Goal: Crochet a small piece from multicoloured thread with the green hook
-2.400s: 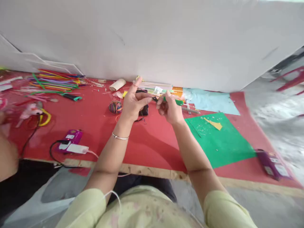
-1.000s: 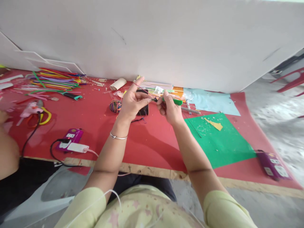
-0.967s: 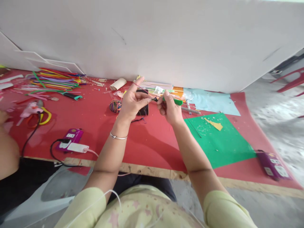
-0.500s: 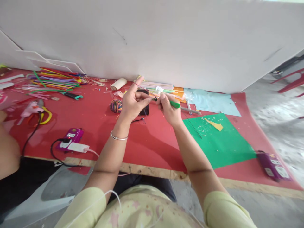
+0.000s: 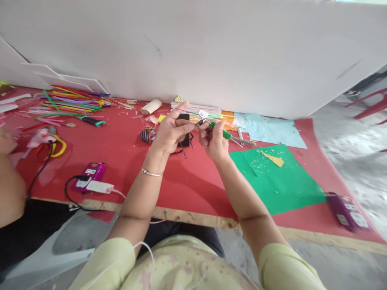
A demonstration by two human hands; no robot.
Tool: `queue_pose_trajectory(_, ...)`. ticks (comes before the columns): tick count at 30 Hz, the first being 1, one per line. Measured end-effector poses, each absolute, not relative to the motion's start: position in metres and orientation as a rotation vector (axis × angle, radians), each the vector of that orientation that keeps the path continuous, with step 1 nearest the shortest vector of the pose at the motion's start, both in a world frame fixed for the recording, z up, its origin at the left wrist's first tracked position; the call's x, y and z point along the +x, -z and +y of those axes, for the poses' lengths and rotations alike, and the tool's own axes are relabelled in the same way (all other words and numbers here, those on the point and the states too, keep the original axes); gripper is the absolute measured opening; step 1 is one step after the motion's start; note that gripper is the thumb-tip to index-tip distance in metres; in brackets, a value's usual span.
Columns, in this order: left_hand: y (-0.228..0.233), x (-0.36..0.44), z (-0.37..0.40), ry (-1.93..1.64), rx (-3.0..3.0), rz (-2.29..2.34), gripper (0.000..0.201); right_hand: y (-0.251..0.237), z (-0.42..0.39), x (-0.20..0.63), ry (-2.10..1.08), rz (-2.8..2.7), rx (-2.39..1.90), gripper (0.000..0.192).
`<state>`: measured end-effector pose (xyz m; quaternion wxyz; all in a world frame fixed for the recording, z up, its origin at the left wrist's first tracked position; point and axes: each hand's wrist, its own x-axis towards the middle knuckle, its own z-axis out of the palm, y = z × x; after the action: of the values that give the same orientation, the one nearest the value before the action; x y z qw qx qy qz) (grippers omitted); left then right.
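My left hand [image 5: 171,133] is raised above the red table [image 5: 127,161], its thumb and fingers pinching a thin thread or wire, index finger pointing up. My right hand [image 5: 211,139] grips a green-handled crochet hook [image 5: 222,132] whose tip meets the left fingertips. Behind the left hand a black phone [image 5: 184,129] lies flat, and a multicoloured ball of yarn [image 5: 147,134] sits to its left. What is being worked at the fingertips is too small to make out.
A green sheet [image 5: 278,177] and light blue sheet [image 5: 269,129] lie at right. Coloured sticks [image 5: 69,102] pile at the far left. A purple socket block with white charger [image 5: 90,177] sits near the front edge, another purple box [image 5: 347,211] at right. Another person's arm [image 5: 9,185] is at left.
My right hand has shifted slightly left and tilted the green hook so its handle points down to the right. The left hand keeps its pinch in nearly the same place.
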<state>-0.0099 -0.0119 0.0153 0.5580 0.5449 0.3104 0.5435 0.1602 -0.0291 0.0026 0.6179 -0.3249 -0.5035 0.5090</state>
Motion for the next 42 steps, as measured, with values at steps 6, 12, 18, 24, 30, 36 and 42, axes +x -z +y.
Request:
queue_pose_trajectory(6, -0.022, -0.014, -0.016, -1.247, 1.258, 0.708, 0.093, -0.007, -0.02, 0.168, -1.46, -1.145, -0.687, 0.079)
queue_pose_trajectory(12, -0.026, -0.017, -0.021, -1.321, 1.337, 0.705, 0.086, -0.006, -0.015, 0.172, -1.49, -1.143, -0.695, 0.078)
queue_pose_trajectory(18, -0.028, -0.018, -0.021, -1.253, 1.289, 0.727, 0.08, -0.004, -0.013, 0.175, -1.516, -1.192, -0.663, 0.076)
queue_pose_trajectory(24, -0.028, -0.02, -0.022, -1.2, 1.347, 0.719, 0.078, -0.001, -0.01, 0.182, -1.484, -1.243, -0.702, 0.074)
queue_pose_trajectory(30, -0.029, -0.023, -0.022, -1.151, 1.32, 0.729, 0.072, -0.004, -0.01, 0.187, -1.472, -1.266, -0.716, 0.061)
queue_pose_trajectory(36, -0.029, -0.024, -0.023, -1.131, 1.322, 0.723, 0.069, -0.004, -0.009, 0.19, -1.486, -1.288, -0.673, 0.052)
queue_pose_trajectory(42, -0.028, -0.025, -0.022, -1.104, 1.396, 0.711, 0.068, -0.006, -0.012, 0.196, -1.439, -1.35, -0.76, 0.047)
